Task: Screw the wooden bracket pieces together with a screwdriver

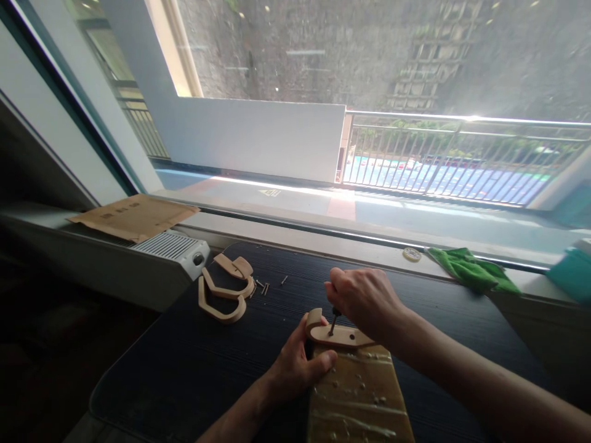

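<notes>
My right hand (pixel 362 298) is closed round the handle of a screwdriver (pixel 333 321), whose tip stands in a small curved wooden piece (pixel 339 335). That piece lies on the far end of a tape-wrapped wooden block (pixel 360 400) on the black table (pixel 184 363). My left hand (pixel 298 369) grips the left side of the block and the wooden piece, thumb pressed on top of the block.
Several loose curved wooden parts (pixel 224 289) and a few screws (pixel 263 286) lie at the table's far left. A white radiator (pixel 173 247) with a cardboard sheet (pixel 133 216) stands left. On the window sill are a green cloth (pixel 468 269), a tape roll (pixel 410 253) and a teal object (pixel 575 274).
</notes>
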`<state>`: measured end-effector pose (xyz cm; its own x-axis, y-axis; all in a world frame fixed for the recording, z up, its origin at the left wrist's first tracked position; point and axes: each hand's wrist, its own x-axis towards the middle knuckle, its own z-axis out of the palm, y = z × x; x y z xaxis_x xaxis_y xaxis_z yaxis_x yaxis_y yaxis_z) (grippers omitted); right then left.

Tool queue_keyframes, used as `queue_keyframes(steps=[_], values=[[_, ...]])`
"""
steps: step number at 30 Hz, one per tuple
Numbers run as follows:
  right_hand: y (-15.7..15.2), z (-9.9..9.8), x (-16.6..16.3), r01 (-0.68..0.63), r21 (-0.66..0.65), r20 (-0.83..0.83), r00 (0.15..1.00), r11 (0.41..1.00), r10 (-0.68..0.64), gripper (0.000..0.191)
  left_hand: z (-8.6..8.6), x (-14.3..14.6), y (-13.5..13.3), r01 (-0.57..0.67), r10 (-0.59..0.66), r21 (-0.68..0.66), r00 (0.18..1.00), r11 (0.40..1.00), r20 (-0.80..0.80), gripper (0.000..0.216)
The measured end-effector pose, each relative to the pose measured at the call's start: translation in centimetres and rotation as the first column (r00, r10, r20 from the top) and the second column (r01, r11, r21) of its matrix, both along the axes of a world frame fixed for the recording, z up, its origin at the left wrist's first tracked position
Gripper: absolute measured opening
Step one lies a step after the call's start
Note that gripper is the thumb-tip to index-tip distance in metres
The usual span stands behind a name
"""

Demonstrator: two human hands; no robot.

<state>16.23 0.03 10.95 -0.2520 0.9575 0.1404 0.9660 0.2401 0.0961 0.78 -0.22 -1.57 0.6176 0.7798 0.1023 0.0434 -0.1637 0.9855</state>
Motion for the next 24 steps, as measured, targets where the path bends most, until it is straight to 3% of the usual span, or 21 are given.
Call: queue_keyframes(steps=[3, 5, 9, 14, 17, 20, 24], values=[[-0.3, 1.1, -0.1, -0.015, -0.037, 0.015, 1.000, 0.999, 0.015, 0.028, 0.1, 0.0, -0.1, -0.006, 0.006, 0.011, 1.000, 1.000, -0.013, 0.035], [-0.7, 2.2, 0.0, -0.111, -0.114, 0.006, 0.994, 0.987, 0.112, 0.023, 0.1, -0.1, -0.1, -0.005, 0.006, 0.028, 1.000, 1.000, -0.013, 0.036], [-1.4, 3.9, 0.6, -0.330, -0.259, -0.064, 0.944, 0.908, 0.325, 0.011, -0.2, -0.1, -0.1, 0.008, -0.008, 0.059, 1.000, 0.998, 0.006, 0.038], [-1.3, 3.1, 1.3, -0.423, -0.217, -0.102, 0.906, 0.880, 0.410, 0.009, -0.3, -0.1, -0.1, 0.004, -0.003, 0.034, 1.000, 0.999, -0.014, 0.040], [-1.3, 2.1, 1.3, -0.363, -0.185, -0.114, 0.931, 0.913, 0.347, 0.013, -0.1, 0.0, -0.1, -0.013, 0.015, 0.032, 0.999, 0.999, -0.037, 0.038], [-1.4, 1.3, 1.2, -0.185, -0.168, -0.122, 0.979, 0.968, 0.166, 0.018, 0.0, 0.0, -0.1, -0.032, 0.033, 0.013, 0.998, 0.999, -0.047, 0.035], [-1.8, 0.9, 0.9, -0.024, -0.148, -0.125, 0.992, 0.989, 0.005, 0.023, -0.2, 0.0, -0.2, -0.026, 0.026, -0.006, 0.999, 1.000, -0.029, 0.036]])
